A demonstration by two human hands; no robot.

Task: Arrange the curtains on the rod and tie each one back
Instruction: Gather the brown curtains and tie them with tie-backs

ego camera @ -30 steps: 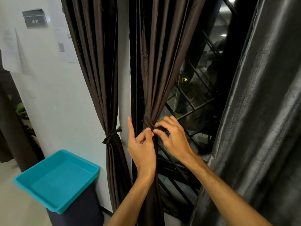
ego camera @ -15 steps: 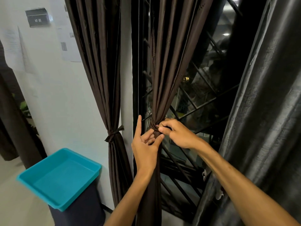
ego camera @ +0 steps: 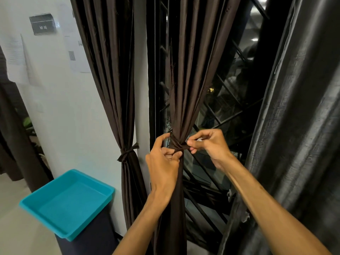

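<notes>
In the centre of the frame we see the middle curtain point(ego camera: 185, 80), a dark brown one, gathered into a narrow bundle in front of the window grille point(ego camera: 230, 111). Around its waist goes the tie band point(ego camera: 179, 147) of the same cloth, and both hands are on it. The left hand point(ego camera: 162, 162) pinches one end between the thumb and curled fingers, close against the left side of the bundle, with the forefinger lifted. The right hand point(ego camera: 211, 146) pinches the other end between thumb and fingertips, just to the right of the bundle. We judge that the knot is being pulled tight. Whether it is a full knot or only the first crossing we cannot tell, because the fingers cover it.

Left of centre hangs the left curtain point(ego camera: 114, 70). Its own tie point(ego camera: 127, 153) is knotted, with short ends standing out, so this one seems finished. At the right edge the grey curtain point(ego camera: 298, 126) falls loose and wide. We see no band on it, so we think it is not yet tied back. The rod is above the frame, so we cannot say how the curtains sit on it. In the lower left there is a teal tray point(ego camera: 68, 201), apart from the work.
</notes>
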